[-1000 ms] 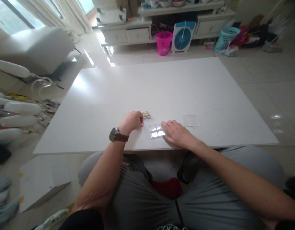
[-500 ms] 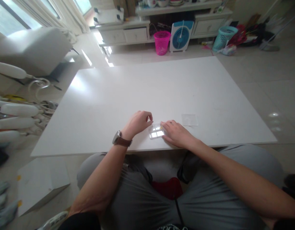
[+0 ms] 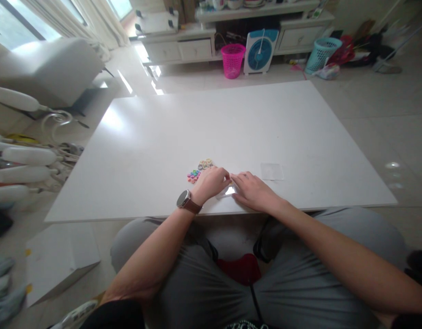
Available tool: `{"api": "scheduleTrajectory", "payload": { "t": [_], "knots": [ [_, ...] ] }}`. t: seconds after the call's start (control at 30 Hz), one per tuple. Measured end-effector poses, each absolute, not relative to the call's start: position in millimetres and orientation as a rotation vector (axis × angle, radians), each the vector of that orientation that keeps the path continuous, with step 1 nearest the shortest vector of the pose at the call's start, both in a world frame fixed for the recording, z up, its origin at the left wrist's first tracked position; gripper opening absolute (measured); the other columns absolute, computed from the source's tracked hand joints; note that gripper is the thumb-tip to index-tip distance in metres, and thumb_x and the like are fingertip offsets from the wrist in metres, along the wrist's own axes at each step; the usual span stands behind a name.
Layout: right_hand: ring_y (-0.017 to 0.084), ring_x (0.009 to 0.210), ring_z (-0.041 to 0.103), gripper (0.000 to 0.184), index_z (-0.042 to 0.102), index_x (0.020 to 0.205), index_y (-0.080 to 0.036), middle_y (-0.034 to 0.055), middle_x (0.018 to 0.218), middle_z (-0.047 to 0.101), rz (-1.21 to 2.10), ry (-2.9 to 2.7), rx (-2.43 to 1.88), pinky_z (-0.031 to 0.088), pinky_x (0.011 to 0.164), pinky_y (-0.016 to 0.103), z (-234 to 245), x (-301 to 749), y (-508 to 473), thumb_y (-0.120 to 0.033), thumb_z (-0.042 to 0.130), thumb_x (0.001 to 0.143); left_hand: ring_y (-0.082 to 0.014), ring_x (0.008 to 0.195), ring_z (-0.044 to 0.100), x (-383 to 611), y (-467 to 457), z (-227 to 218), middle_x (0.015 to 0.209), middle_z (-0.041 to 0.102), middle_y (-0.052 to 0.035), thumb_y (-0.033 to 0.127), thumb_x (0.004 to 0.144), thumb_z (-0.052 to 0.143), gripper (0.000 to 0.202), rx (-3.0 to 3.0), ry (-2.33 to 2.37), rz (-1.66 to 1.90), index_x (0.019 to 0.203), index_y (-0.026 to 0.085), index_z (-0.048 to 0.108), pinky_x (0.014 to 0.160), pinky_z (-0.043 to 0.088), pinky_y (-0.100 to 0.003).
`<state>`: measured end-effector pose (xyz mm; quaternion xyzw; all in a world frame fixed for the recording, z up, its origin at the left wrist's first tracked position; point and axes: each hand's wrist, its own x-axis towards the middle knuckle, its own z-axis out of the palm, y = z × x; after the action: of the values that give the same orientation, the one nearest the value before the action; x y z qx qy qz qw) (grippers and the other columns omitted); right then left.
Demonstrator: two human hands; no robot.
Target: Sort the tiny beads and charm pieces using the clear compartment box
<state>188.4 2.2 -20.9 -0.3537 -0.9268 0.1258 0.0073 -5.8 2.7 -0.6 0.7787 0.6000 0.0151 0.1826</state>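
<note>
My left hand [image 3: 212, 183], with a watch on its wrist, hovers over a small clear compartment box [image 3: 228, 191] near the table's front edge. Its fingers are pinched together; what they hold is too small to see. My right hand [image 3: 253, 191] rests flat against the box's right side with fingers stretched out. Most of the box is hidden under my left hand. A small heap of coloured and pale rings [image 3: 200, 170] lies on the table just left of and behind my left hand.
A clear flat lid [image 3: 272, 171] lies to the right of my hands on the white table [image 3: 211, 123]. Beyond the table stand a pink bin [image 3: 233, 60], a blue fan [image 3: 260, 51] and a teal basket [image 3: 319, 55].
My left hand moved right from the ring heap to above the clear box, uncovering the coloured rings. My right hand stayed at the box.
</note>
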Motion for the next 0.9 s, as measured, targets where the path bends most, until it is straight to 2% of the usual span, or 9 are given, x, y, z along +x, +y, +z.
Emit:
{"api": "scheduleTrajectory", "payload": {
  "t": [0.23,0.47,0.6,0.77,0.9],
  "knots": [
    [0.034,0.123,0.050,0.056,0.043,0.146,-0.011,0.0179,0.134,0.060,0.398,-2.893,-1.111,0.046,0.100,0.046,-21,189,2,-0.032,0.057,0.096,-0.0238,0.088,0.070,-2,2,-3,0.087,0.076,-0.0106,0.037,0.096,0.053,0.031,2.217,1.702,0.037,0.094,0.020,0.079,0.081,0.051,-0.033],
    [0.034,0.123,0.050,0.055,0.043,0.146,-0.011,0.0180,0.135,0.060,0.394,-2.892,-1.110,0.046,0.099,0.046,-23,191,2,-0.033,0.055,0.097,-0.0243,0.088,0.070,0,2,-5,0.085,0.075,-0.0108,0.029,0.095,0.050,0.029,2.257,1.688,0.053,0.091,0.019,0.077,0.081,0.050,-0.033],
    [0.035,0.124,0.049,0.058,0.042,0.148,-0.009,0.0185,0.137,0.059,0.368,-2.908,-1.114,0.046,0.100,0.046,-24,191,2,-0.034,0.055,0.097,-0.0228,0.080,0.068,-7,6,-1,0.081,0.074,-0.0088,0.027,0.091,0.053,0.025,2.260,1.652,0.103,0.088,0.019,0.077,0.076,0.049,-0.033],
    [0.035,0.124,0.049,0.059,0.043,0.149,-0.009,0.0184,0.138,0.059,0.361,-2.914,-1.124,0.045,0.102,0.047,-23,191,2,-0.035,0.054,0.097,-0.0171,0.068,0.061,-44,15,25,0.076,0.072,-0.0055,0.030,0.088,0.058,0.023,2.147,1.784,0.200,0.088,0.020,0.078,0.071,0.045,-0.030],
    [0.035,0.124,0.049,0.061,0.043,0.150,-0.007,0.0199,0.140,0.058,0.343,-2.931,-1.116,0.045,0.103,0.046,-25,192,2,-0.038,0.051,0.099,-0.0152,0.059,0.055,-72,16,37,0.062,0.065,-0.0032,0.028,0.081,0.063,0.017,2.023,1.856,-0.027,0.076,0.020,0.077,0.064,0.041,-0.030]
  ]
}}
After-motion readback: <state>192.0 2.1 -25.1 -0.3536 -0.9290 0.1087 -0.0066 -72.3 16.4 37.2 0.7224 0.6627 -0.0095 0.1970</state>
